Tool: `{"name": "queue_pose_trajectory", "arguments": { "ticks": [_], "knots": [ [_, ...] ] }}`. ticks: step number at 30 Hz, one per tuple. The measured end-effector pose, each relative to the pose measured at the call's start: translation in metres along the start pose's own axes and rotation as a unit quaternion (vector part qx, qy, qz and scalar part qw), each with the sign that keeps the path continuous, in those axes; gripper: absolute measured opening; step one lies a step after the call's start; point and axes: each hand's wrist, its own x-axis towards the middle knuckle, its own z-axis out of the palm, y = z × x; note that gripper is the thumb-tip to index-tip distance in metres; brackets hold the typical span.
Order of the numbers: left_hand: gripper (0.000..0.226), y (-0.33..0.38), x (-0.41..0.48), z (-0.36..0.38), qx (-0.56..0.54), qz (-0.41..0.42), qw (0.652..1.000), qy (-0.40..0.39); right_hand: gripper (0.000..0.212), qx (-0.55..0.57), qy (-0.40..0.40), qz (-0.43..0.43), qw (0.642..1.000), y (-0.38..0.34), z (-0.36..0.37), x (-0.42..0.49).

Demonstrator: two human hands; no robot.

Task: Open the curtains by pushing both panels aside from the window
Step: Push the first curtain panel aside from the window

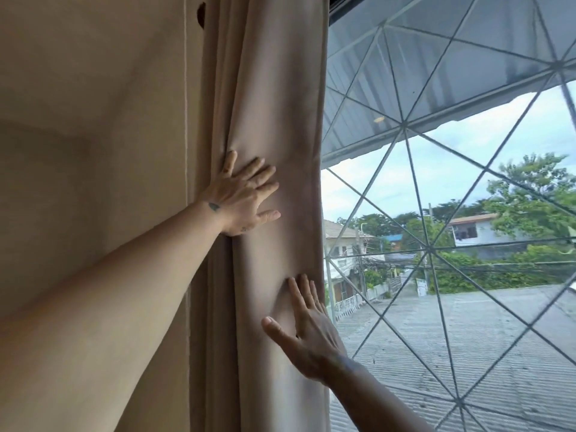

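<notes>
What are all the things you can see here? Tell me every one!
Beige fabric curtain panel: one, beige, bunched in folds beside the wall, left of the glass.
Plain tan wall: one, tan, far left.
Window with grey diagonal metal bars: one, grey bars crossing clear glass, right half.
Grey corrugated awning: one, grey, outside at the top.
Grey ridged rooftop: one, grey, outside at the bottom.
Houses: several, pale walls, in the distance.
Green trees: several, green, behind the houses.
Left hand: one, flat on the curtain, higher up.
Right hand: one, flat on the curtain, lower down near its edge.
</notes>
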Motion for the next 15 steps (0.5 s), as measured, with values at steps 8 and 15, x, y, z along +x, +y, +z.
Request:
{"name": "queue_pose_trajectory", "arguments": {
  "ticks": [8, 15],
  "knots": [
    [0.067, 0.034, -0.012, -0.004, -0.074, 0.021, 0.993, 0.089, 0.111, -0.062, -0.004, 0.0, 0.998, -0.001, -0.038, -0.044],
    [0.061, 0.075, 0.005, -0.008, -0.159, -0.003, 0.952, 0.26, 0.085, -0.255, 0.064, -0.035, 0.964, 0.014, -0.16, -0.096]
  ]
}}
